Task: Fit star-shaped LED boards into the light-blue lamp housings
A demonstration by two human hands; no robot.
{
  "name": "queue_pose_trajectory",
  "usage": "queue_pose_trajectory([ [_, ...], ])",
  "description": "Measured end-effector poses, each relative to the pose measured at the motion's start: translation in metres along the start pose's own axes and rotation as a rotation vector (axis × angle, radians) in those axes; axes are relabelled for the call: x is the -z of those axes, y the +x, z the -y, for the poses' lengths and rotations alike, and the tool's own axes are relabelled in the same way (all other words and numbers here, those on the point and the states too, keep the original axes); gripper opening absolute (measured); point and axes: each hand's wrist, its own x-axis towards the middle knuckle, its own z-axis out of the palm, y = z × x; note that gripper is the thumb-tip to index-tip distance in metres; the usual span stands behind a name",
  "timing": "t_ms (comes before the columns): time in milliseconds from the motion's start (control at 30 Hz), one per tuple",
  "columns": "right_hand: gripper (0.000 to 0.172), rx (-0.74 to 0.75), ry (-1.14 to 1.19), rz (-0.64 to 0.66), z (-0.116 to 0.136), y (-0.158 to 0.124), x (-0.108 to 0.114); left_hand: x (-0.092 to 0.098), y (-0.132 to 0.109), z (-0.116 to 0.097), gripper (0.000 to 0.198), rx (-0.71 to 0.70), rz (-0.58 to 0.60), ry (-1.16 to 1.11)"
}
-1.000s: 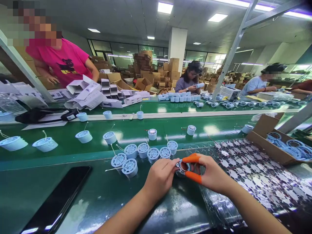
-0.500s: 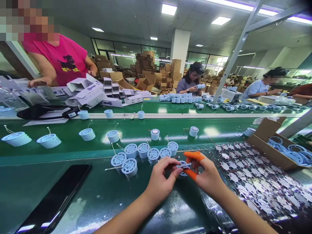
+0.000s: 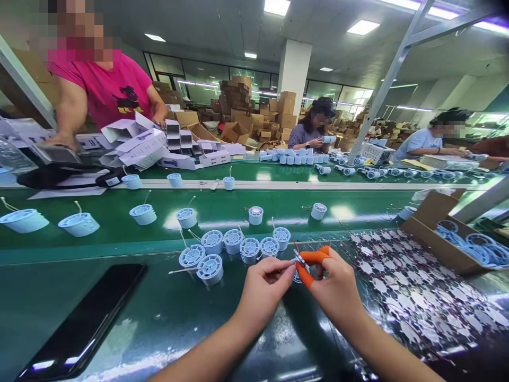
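Pinched between the orange-covered thumb and finger of my right hand (image 3: 332, 273) is a small flat wired board (image 3: 301, 259), tilted nearly edge-on, with a thin red wire rising from it. My left hand (image 3: 264, 284) has thumb and forefinger pressed together at the board's left edge; anything between these fingertips is too small to make out. Behind and below my right fingers, a light-blue round housing (image 3: 296, 277) is partly hidden. Several similar housings (image 3: 210, 269) with spoked tops and pale wires stand left of my hands.
Rows of white pieces with wires (image 3: 413, 286) cover the bench at right, beside a carton (image 3: 433, 239) of blue rings. A black phone (image 3: 85, 318) lies at left. More housings stand on the green belt (image 3: 222, 204). Across it, a person in pink (image 3: 115, 87) handles white boxes (image 3: 137, 151).
The flat board has turned from nearly level to steeply tilted, and its red wire now points up. My left fingertips have drawn together at its edge. The person in pink has shifted right.
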Motion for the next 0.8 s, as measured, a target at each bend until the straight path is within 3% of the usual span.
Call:
queue_pose_trajectory([
  [100, 0.019, 0.042, -0.136, 0.008, 0.003, -0.003, -0.005, -0.005, -0.002, 0.002, 0.023, 0.121, 0.023, -0.074],
  [300, 0.02, 0.125, -0.311, 0.012, 0.011, -0.006, -0.011, -0.003, -0.001, 0.002, 0.028, 0.206, 0.008, -0.096],
  [667, 0.025, 0.216, -0.434, 0.025, 0.016, -0.009, -0.018, -0.001, 0.001, 0.003, 0.029, 0.277, -0.042, -0.111],
  [800, 0.02, 0.208, -0.434, 0.048, 0.018, -0.008, -0.019, 0.001, 0.004, 0.004, 0.02, 0.227, -0.077, -0.066],
])
